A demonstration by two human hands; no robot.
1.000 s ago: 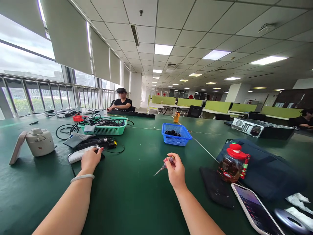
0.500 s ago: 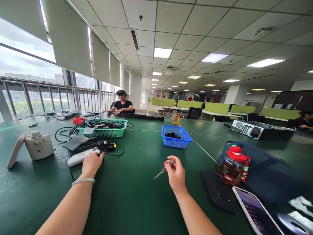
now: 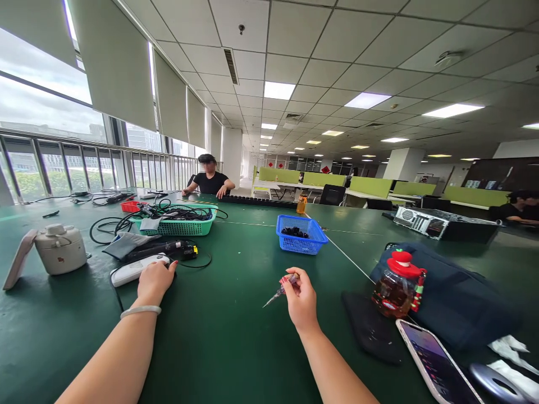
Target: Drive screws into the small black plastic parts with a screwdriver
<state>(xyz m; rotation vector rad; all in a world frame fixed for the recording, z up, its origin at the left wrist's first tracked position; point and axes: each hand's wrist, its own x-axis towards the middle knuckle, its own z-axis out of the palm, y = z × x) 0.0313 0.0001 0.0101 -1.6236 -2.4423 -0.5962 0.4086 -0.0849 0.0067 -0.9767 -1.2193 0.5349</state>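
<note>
"Green table (image 3: 227, 353) below, right hand (image 3: 301, 300) pinching a slim pointed tool (image 3: 278, 293), tip angled down!"

"And the left hand (image 3: 155, 280)?"

"Draped over one end of the white device (image 3: 130, 272); whether it grips, can't tell. Beyond, a blue basket (image 3: 301, 247) of dark pieces (image 3: 295, 232); farther back, a seated person (image 3: 209, 183) in black!"

Counter (image 3: 227, 350) was green and glossy. Clock positions were read from its visible middle: elongated white device (image 3: 129, 272), 9 o'clock; off-white jug (image 3: 61, 253), 9, farther out; green basket (image 3: 181, 228), 11; blue basket (image 3: 301, 244), 1; computer case (image 3: 448, 225), 2; dark bag (image 3: 463, 300), 3; phone (image 3: 440, 362) and flat black pouch (image 3: 366, 324), 4.
</note>
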